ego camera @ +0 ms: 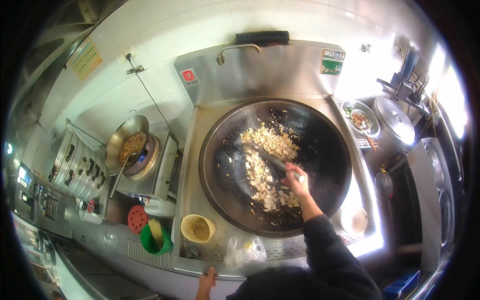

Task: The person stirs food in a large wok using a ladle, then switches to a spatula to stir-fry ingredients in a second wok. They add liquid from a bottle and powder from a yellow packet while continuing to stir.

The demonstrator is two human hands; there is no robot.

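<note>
My right hand (296,179) is closed round the metal handle of a wok spatula or ladle (270,159), whose head lies among chopped pale food (272,142) in a large black wok (221,187). The food is spread over the wok's middle, with dark charred bits about it. My left hand (208,279) is at the stove's front edge, apparently resting on it; its fingers are partly hidden. Near it, on the stove's front ledge, lie a clear plastic bag (245,253) and a pale yellow tub (198,228) with brownish contents.
Left stands a smaller wok (112,146) with food and a ladle, tilted on a burner, beside stacked steamers (80,165). A green bucket (150,243) is on the floor side. To the right are a metal bowl (375,125), a lidded pot (393,120) and a pale bowl (354,221).
</note>
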